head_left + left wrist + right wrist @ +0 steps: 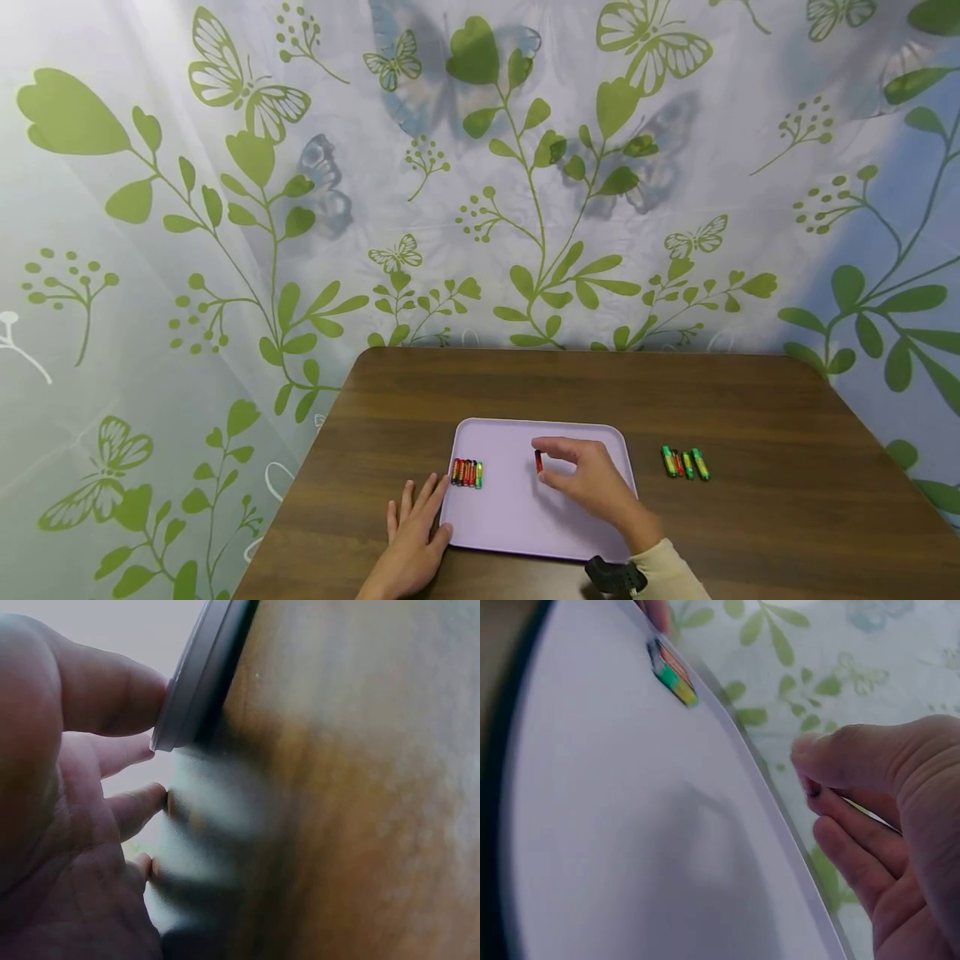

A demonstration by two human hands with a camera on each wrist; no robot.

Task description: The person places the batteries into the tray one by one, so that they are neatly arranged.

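Between its thumb and fingertips, my right hand [592, 483] pinches a small red-and-black battery [538, 462] above the lilac tray [517, 529]. Only one end of that battery [813, 786] peeks out from the fingers in the right wrist view. A side-by-side row of batteries [467, 473], several red-and-black with a green-and-yellow one at the right end, lies on the tray near its left rim. My left hand [408, 546] rests at the tray's left side with fingers extended, its thumb against the tray rim [191, 682] in the left wrist view.
Right of the tray, several more batteries [688, 463], mostly green with a red one among them, lie on the brown wooden table [780, 508]. A curtain [420, 275] with leaves and butterflies hangs behind the table's far edge.
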